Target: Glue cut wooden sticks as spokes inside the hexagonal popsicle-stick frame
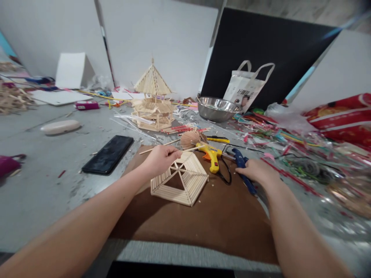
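Observation:
My left hand is closed in a pinch on a thin wooden stick, above the far edge of a hexagonal stick frame. That frame has spokes meeting at its centre and rows of sticks filling several panels, with open gaps at the left and front. It lies on a brown mat. My right hand has its fingers round the handle of a blue-handled cutter at the mat's right side. Between the hands rests a yellow glue gun, its black cord curling beside it.
A stick pagoda model stands behind the mat, near red-tipped sticks and a yellow utility knife. A black phone lies left. Right are a metal bowl, a tote bag and tangled scraps.

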### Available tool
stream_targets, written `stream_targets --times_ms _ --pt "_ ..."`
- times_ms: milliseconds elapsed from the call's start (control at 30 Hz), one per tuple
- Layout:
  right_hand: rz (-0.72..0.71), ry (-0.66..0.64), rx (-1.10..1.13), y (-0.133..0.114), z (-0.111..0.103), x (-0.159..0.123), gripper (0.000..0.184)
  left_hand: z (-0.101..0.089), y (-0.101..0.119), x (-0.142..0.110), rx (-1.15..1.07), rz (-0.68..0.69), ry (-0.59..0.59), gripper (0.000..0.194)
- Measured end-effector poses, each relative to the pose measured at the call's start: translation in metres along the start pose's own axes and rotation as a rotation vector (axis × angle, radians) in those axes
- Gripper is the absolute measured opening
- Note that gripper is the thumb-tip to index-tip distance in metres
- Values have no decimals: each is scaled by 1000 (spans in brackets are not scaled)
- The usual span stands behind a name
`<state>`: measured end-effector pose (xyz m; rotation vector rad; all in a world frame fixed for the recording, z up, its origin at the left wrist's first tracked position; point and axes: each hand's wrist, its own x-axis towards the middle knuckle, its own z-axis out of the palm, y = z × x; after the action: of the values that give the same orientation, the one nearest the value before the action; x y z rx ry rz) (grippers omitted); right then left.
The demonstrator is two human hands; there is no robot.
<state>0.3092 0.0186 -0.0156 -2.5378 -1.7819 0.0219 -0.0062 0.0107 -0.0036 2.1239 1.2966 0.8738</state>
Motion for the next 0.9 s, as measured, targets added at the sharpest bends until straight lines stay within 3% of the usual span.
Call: stream_targets --times_ms 100,200,267,333,433,500,533,600,667,733,900 --pt "106 -97 -72 -6 -5 -1 36 0 -1 0 -34 -14 5 33" --pt "196 -24 1 -9 -12 -3 39 0 -1 0 -75 -23 13 31" --pt "247 156 105 -10 -17 -7 40 0 -1 0 -96 -19 22 30" --pt "233 416 271 -14 -21 -13 38 0 -1 0 -117 1 34 29" --pt "60 701 722 -26 -27 -27 28 0 0 0 -202 86 47 26" --pt "-163 568 1225 -37 -28 -38 20 0 1 -1 -297 132 40 25" --pt "-271 414 1463 -44 -28 -44 16 1 2 -2 -344 138 26 24" --pt "-419 47 1731 -55 -26 -54 14 3 4 -3 -423 115 -22 23" --pt "-454 -197 1837 -63 -22 -61 17 5 6 -5 -480 95 -87 22" --pt "-481 -355 1868 -68 -18 -66 21 8 8 -6 -521 90 -155 22" --pt "-550 -460 1863 -69 -19 -72 22 10 10 -7 -523 87 -192 22"
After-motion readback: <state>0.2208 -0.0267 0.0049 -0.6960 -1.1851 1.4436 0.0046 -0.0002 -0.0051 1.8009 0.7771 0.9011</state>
